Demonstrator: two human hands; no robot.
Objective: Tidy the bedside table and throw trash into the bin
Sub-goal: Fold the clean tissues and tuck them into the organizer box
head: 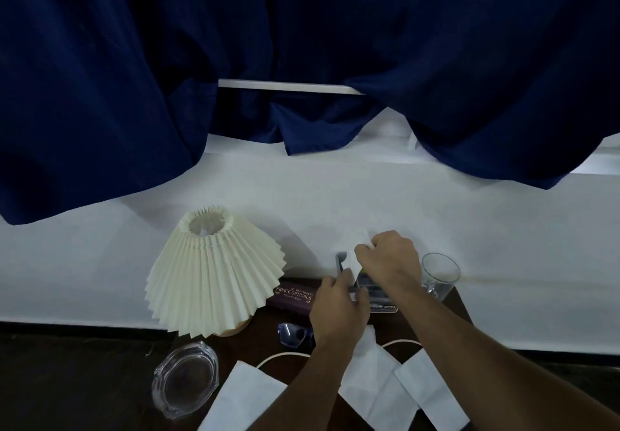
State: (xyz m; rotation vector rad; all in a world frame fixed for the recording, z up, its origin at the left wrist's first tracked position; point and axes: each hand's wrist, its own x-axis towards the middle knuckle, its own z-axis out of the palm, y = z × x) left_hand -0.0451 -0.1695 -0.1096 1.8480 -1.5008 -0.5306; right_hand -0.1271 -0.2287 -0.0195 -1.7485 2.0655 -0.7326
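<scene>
Dark navy curtain (302, 44) hangs in heavy folds across the upper view, its hem draping unevenly over the white wall (335, 192); a white horizontal bar (292, 86) shows through a gap between folds; black skirting board (84, 326) edges the wall's foot; dark floor (67, 390) lies below it at the left.

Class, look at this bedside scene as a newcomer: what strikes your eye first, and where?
A dark blue curtain fills the whole top. Below it, left of centre, stands a cream pleated lampshade. At centre the right hand pinches a white paper over a grey device gripped by the left hand.
</scene>
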